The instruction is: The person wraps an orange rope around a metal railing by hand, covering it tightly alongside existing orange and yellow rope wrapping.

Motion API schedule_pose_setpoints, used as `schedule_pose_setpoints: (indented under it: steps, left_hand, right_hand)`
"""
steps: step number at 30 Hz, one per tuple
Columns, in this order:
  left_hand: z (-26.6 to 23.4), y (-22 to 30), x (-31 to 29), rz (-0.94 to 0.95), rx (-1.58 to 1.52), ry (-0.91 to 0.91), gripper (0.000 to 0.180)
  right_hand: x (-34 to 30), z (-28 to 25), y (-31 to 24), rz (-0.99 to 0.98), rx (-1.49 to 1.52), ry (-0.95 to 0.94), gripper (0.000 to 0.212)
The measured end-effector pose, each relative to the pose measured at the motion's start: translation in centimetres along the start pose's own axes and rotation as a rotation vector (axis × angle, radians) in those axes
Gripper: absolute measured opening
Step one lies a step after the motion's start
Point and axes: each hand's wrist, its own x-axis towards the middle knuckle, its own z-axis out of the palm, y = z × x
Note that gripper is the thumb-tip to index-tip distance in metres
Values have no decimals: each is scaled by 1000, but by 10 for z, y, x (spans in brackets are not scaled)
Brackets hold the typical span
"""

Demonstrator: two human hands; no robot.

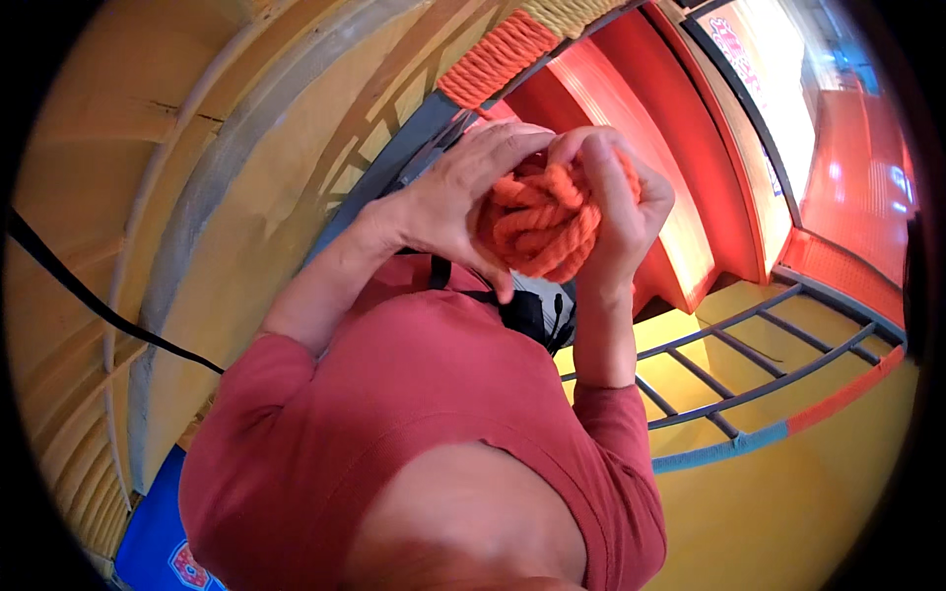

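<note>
**Red steps (655, 148) behind; orange rope bundle (547, 222) between two bare hands**

Bundle is held up in front of the chest, above the red shirt (414, 384). Roundish clump, no clear long axis; loops bulge toward the camera, visible bulk leaning from lower middle to upper right. Left hand (468, 177) is cupped wide around its left side, fingers over the top, thumb low. Right hand (626, 202) curls tighter on the right side, thumb up against the strands. Beyond, at top: bar wrapped in orange cord (498, 59). Right: dark ladder-like frame (724, 384) over yellow floor (788, 512). Left: tan curved panels (246, 177), black strap (108, 315).

Bundle's far side and rope ends hidden; left fingertips hard to make out. Black gear (527, 315) at the waist partly covered. Bright panel (764, 69), upper right, washed out.
</note>
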Motion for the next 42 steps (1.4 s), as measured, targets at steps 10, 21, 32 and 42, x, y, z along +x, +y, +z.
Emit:
schedule_pose_setpoints:
  steps: [10, 21, 32, 42]
  left_hand:
    - [-35, -22, -26, -390, -437, 772, 32]
    - [-81, -108, 20, -676, -612, 560, 34]
    - [-97, -95, 49, -689, -373, 5, 54]
    - [-89, -106, 54, -573, -313, 99, 45]
  right_hand:
    - [38, 53, -11, -630, -590, -217, 27]
    - [64, 27, 125, -207, -300, 26, 75]
    - [49, 71, 132, -138, -283, 246, 35]
    - [57, 63, 116, -80, -354, 192, 39]
